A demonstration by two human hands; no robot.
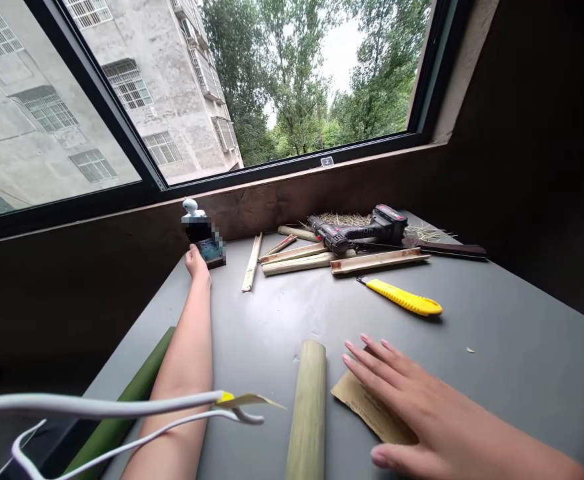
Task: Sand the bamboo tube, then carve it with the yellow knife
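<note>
My left arm stretches far across the grey table [497, 347]. My left hand [197, 261] touches a small dark object [211, 252] standing by the back wall, with a white figurine [192, 209] above it; its fingers are mostly hidden. My right hand [417, 407] lies flat with fingers spread on a sheet of brown sandpaper [359, 403]. Just left of it lies a pale split bamboo piece [308, 407]. A yellow utility knife [402, 298] lies beyond the right hand.
Several bamboo strips [302, 257] and a cordless drill [357, 230] lie at the back, with a dark-handled blade [447, 249] and dry straw. A green bamboo stalk [127, 400] runs along the table's left edge. A white cable [97, 405] crosses the foreground. A window spans the back.
</note>
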